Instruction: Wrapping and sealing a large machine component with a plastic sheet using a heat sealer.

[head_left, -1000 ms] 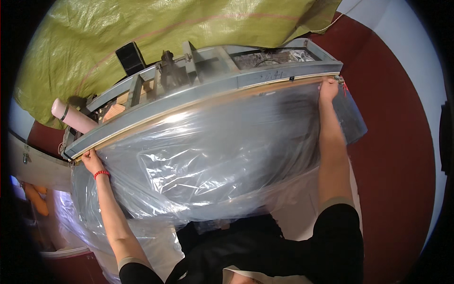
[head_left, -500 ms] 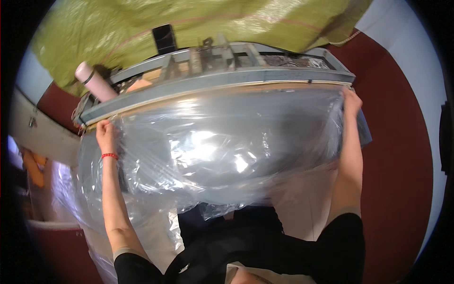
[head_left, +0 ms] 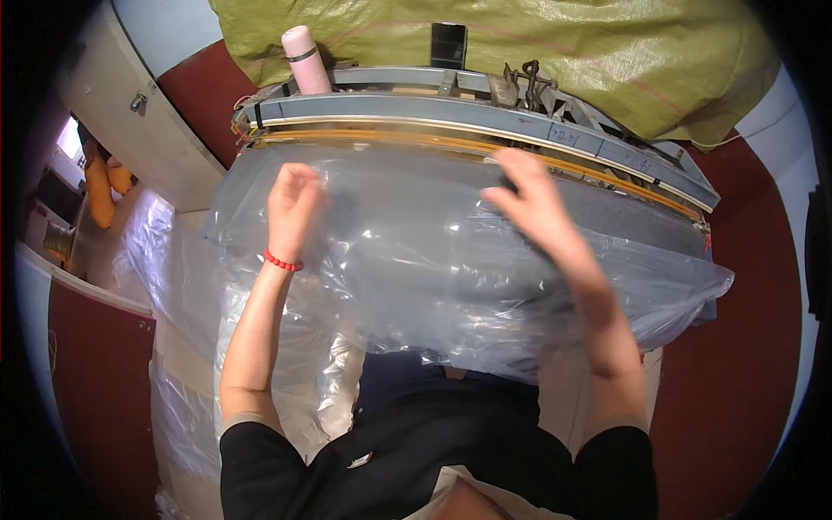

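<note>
A sheet of clear plastic film [head_left: 407,260] lies over the grey surface of a long bench [head_left: 641,208] and hangs loosely down its near side. Above the film's left part is my left hand [head_left: 293,199], a red bead bracelet [head_left: 283,261] on its wrist. Its fingers are curled in, and whether film is pinched in them is hidden. My right hand [head_left: 527,198], slightly blurred, hovers over the film right of the middle, near the bench's far edge. Thumb and fingers stand apart with nothing between them.
A grey metal bar [head_left: 485,124] and orange-yellow strips [head_left: 433,141] run along the far edge. Behind stand a pink bottle [head_left: 307,61], a dark flat rectangular thing [head_left: 448,45] and metal clamp parts [head_left: 529,85]. A green-yellow tarp [head_left: 607,52] hangs there. More plastic [head_left: 186,373] trails at left.
Both hands have moved inward from the film's far corners. My right hand has let go of its corner, and the film's right end now lies lower, away from the bar. The view has shifted left.
</note>
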Tool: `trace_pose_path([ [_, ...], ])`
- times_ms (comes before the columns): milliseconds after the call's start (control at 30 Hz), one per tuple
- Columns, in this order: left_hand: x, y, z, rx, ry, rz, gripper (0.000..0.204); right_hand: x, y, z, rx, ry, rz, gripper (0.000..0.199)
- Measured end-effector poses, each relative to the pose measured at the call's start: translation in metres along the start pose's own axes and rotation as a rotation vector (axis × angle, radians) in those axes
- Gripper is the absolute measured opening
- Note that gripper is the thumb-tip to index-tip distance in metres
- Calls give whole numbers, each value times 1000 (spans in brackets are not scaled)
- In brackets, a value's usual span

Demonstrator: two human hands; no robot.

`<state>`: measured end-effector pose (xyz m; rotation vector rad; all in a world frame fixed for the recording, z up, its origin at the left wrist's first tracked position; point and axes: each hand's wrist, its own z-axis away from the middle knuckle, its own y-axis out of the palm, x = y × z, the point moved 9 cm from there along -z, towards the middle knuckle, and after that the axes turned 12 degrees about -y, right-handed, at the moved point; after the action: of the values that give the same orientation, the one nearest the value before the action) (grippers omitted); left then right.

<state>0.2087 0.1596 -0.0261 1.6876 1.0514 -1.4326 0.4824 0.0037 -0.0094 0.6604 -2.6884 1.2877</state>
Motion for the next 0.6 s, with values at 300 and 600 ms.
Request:
trace_pose_path([
  [300, 66, -114, 5, -162, -65, -881, 35, -82, 41, 78, -34, 554, -558, 24],
  [600, 61, -71, 139, -312, 118, -887, 29, -164, -154, 256, -317, 714, 185, 17],
])
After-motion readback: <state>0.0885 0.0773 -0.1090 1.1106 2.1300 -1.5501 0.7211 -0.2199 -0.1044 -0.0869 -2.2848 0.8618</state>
